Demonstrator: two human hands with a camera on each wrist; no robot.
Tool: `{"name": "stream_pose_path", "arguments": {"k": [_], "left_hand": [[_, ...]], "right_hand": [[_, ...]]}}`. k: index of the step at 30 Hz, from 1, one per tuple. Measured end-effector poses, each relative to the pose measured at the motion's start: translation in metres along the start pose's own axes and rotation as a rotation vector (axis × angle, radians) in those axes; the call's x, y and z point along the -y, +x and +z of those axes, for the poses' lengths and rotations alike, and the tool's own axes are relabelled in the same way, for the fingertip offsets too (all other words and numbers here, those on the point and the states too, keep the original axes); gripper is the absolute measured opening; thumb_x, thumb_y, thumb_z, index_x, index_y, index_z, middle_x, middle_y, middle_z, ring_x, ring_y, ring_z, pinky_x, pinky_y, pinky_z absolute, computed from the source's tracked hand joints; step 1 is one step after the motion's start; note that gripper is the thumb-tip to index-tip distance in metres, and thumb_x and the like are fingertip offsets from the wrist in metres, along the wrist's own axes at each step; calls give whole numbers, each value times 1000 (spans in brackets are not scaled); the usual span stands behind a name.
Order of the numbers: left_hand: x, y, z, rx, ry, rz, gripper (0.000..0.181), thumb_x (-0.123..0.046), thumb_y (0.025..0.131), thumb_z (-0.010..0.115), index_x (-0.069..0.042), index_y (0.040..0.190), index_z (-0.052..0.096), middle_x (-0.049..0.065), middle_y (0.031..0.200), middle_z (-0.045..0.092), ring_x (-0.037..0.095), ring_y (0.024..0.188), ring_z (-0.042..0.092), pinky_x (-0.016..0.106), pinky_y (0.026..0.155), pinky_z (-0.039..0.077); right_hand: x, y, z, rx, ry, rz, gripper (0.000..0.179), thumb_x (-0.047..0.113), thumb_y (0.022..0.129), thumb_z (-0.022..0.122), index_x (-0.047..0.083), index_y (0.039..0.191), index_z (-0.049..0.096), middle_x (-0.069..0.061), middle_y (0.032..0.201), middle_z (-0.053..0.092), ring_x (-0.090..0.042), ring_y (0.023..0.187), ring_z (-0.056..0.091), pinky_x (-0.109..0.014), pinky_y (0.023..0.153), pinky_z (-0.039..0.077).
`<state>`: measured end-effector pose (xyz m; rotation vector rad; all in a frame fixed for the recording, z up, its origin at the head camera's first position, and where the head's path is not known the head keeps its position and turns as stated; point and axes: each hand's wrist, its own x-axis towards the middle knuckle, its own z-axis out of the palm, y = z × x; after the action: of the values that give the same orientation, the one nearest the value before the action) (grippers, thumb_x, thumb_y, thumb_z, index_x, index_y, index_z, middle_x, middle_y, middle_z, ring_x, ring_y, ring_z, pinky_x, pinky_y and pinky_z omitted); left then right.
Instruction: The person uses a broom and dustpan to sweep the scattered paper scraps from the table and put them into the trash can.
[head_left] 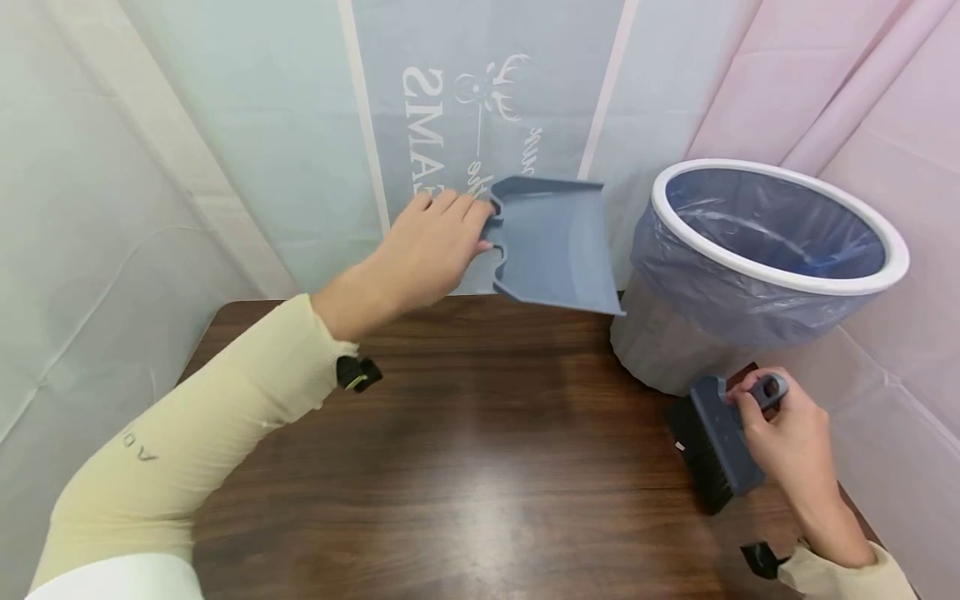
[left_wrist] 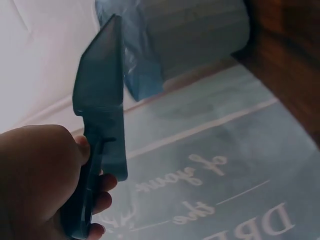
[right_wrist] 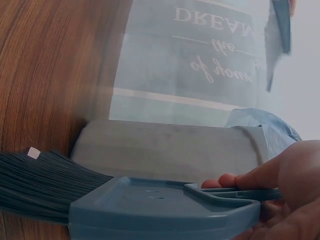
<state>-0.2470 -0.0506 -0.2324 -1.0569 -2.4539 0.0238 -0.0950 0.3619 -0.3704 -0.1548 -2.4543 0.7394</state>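
My left hand [head_left: 435,242] grips the handle of a blue-grey dustpan [head_left: 555,246], raised above the far edge of the table. In the left wrist view the dustpan [left_wrist: 102,75] appears nearly edge-on, the fingers curled round its handle. My right hand [head_left: 787,437] holds a matching hand brush [head_left: 738,454] by its handle, low at the right of the table. Its dark bristles [right_wrist: 45,185] point left, and a small white scrap [right_wrist: 33,153] shows at them. Just beyond the brush stands a bin [head_left: 656,350] lined with a clear plastic bag.
The bin has a white rim [head_left: 780,279], and something blue [head_left: 832,262] shows inside. Brown wood-grain table [head_left: 405,450] spreads below both hands. Pale fabric sheets surround it, with printed lettering on the back one [head_left: 480,92].
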Motion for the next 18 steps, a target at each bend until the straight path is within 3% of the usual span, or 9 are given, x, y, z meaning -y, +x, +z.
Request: {"name": "stream_pose_path", "arguments": {"k": [9, 13, 18], "left_hand": [[-6, -69, 29, -97, -24, 20, 40, -26, 105, 55, 6, 129, 56, 18, 114, 66, 34, 99, 60, 43, 73, 44], [-10, -101, 40, -99, -54, 4, 39, -25, 103, 60, 6, 126, 57, 17, 108, 66, 34, 93, 59, 43, 72, 43], [-20, -131, 53, -53, -149, -37, 37, -23, 100, 63, 4, 125, 57, 13, 105, 64, 31, 92, 58, 41, 71, 44]], "right_hand": [[1, 1, 1, 1, -13, 2, 7, 2, 91, 67, 7, 94, 64, 40, 79, 51, 13, 62, 49, -13, 54, 37], [1, 2, 1, 8, -17, -10, 6, 3, 91, 66, 8, 94, 64, 39, 80, 51, 12, 61, 49, -14, 54, 37], [0, 1, 1, 10, -12, 0, 6, 2, 91, 66, 7, 94, 63, 40, 79, 51, 14, 62, 49, -13, 54, 37]]}}
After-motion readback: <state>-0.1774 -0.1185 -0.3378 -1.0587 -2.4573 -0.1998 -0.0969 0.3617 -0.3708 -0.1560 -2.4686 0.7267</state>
